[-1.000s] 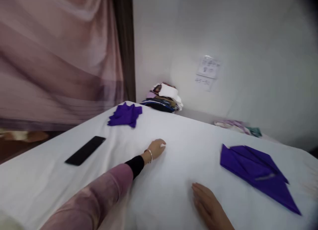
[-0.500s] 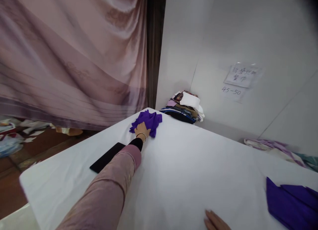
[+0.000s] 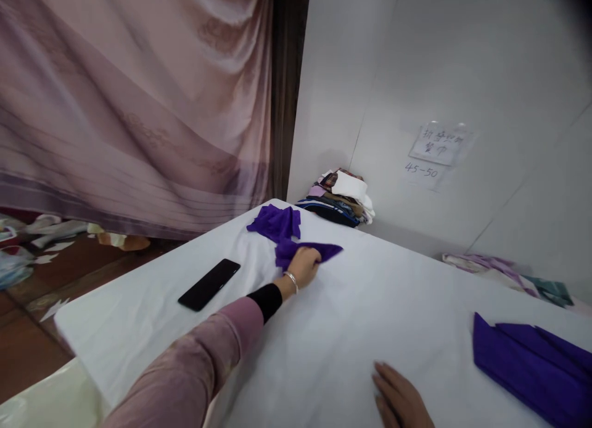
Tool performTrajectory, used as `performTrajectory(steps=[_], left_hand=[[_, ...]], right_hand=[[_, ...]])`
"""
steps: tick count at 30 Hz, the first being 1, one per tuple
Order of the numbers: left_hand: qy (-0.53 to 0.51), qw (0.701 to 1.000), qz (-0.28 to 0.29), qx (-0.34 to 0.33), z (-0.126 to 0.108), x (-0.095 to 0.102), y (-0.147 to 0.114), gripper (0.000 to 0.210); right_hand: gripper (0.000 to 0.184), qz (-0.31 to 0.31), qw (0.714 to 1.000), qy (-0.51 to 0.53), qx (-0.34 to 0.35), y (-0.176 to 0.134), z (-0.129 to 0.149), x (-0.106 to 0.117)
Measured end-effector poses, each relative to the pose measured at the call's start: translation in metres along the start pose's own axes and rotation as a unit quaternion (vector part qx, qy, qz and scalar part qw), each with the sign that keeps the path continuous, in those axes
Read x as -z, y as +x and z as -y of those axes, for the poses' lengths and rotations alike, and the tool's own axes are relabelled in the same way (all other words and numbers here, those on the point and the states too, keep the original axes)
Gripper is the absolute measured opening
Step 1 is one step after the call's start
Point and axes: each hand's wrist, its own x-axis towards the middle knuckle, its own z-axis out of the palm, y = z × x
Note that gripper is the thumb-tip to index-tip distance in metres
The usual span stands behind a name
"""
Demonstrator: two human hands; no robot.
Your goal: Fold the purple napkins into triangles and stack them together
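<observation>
My left hand (image 3: pixel 305 269) grips a purple cloth napkin (image 3: pixel 287 250), whose pointed corner sticks out to the right past my fingers. Just behind it a crumpled heap of purple napkins (image 3: pixel 275 221) lies near the far corner of the white-covered table (image 3: pixel 342 329). At the bottom edge my right hand (image 3: pixel 401 398) is partly in view, fingers stretched out over the white cover and holding nothing. On the right lie folded purple napkins (image 3: pixel 531 366) with pointed ends.
A black phone (image 3: pixel 209 285) lies on the table, left of my left forearm. By the wall stands a pile of folded clothes (image 3: pixel 340 197); more cloth (image 3: pixel 490 271) lies along the right far edge. Paper notes (image 3: pixel 437 144) hang on the wall, beside a pink curtain (image 3: pixel 139 107).
My left hand has drawn one purple napkin off the heap, toward me and to the right. More of my right hand now shows at the bottom. The view has shifted slightly.
</observation>
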Motion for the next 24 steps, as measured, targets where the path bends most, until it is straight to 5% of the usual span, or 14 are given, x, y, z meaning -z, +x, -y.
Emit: performTrajectory(steps=[3,6,10,13,18,24], left_hand=[[-0.06,0.991,0.058,-0.104,-0.064,-0.024,-0.047,0.017],[-0.13,0.963,0.124,-0.202,-0.111,-0.042,-0.095,0.015],[-0.128,0.937,0.208,-0.249,-0.139,-0.052,-0.139,0.013],[-0.104,0.936,0.221,-0.254,-0.142,-0.05,-0.156,0.01],[-0.121,0.94,0.182,-0.263,-0.14,-0.033,-0.173,0.015],[-0.118,0.983,0.086,-0.11,-0.118,-0.021,-0.175,0.014]], right_hand=[[0.045,0.005,0.989,0.092,-0.115,0.011,0.025,0.019],[0.053,-0.051,0.941,0.236,-0.236,0.02,0.038,0.034],[0.054,-0.108,0.875,0.374,-0.289,0.026,0.04,0.043],[0.05,-0.092,0.858,0.396,-0.314,0.027,0.04,0.045],[0.044,-0.08,0.867,0.368,-0.327,0.032,0.052,0.046],[0.034,-0.015,0.975,0.158,-0.155,0.035,0.086,0.041]])
